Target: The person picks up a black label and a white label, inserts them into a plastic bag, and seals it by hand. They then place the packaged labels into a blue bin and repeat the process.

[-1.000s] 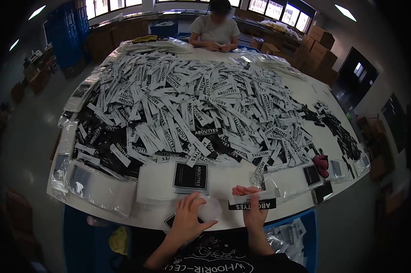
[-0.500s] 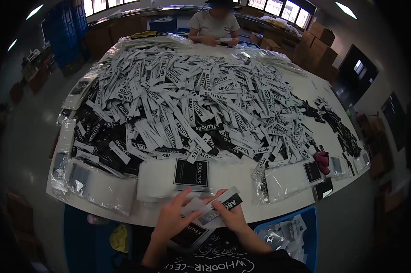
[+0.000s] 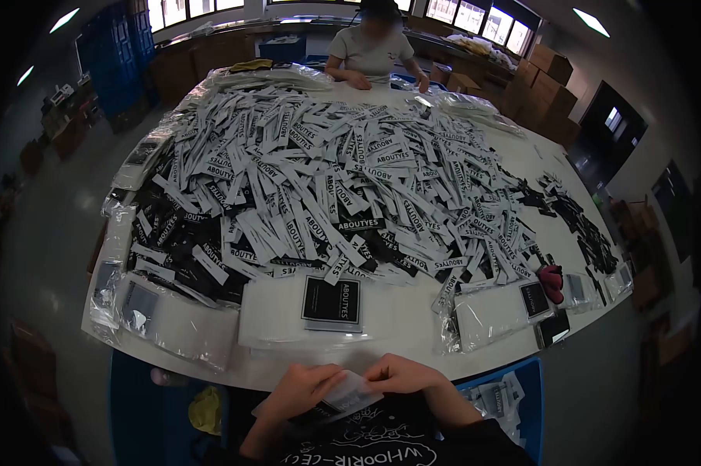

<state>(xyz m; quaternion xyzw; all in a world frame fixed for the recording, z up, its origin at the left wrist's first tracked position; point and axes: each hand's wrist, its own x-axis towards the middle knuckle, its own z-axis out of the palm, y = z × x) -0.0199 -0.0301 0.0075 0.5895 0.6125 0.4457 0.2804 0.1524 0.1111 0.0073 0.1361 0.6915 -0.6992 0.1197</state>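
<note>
My left hand (image 3: 304,390) pinches one side of a translucent plastic bag (image 3: 355,393) with dark printing, close to my body at the table's front edge. Its upper edge is also held by my right hand (image 3: 403,376), whose fingers are closed on the corner. The two hands are a short way apart, and the bag tilts between them. Part of its lower side is hidden behind my left hand and against my dark shirt. Just beyond my hands lies a stack of clear bags (image 3: 273,311) with a black ABOUTYES panel (image 3: 332,301) on top.
A large heap of white and black ABOUTYES strips (image 3: 304,179) covers the table (image 3: 412,326). More bag stacks (image 3: 183,314) line its edges. Blue bins (image 3: 538,388) stand below at both sides; the right one holds filled bags. Across the table, a person (image 3: 370,50) sits.
The white-and-black ABOUTYES strip seen in my hands no longer shows separately. My right hand has moved to the bag's upper edge. The person opposite has moved their hands apart.
</note>
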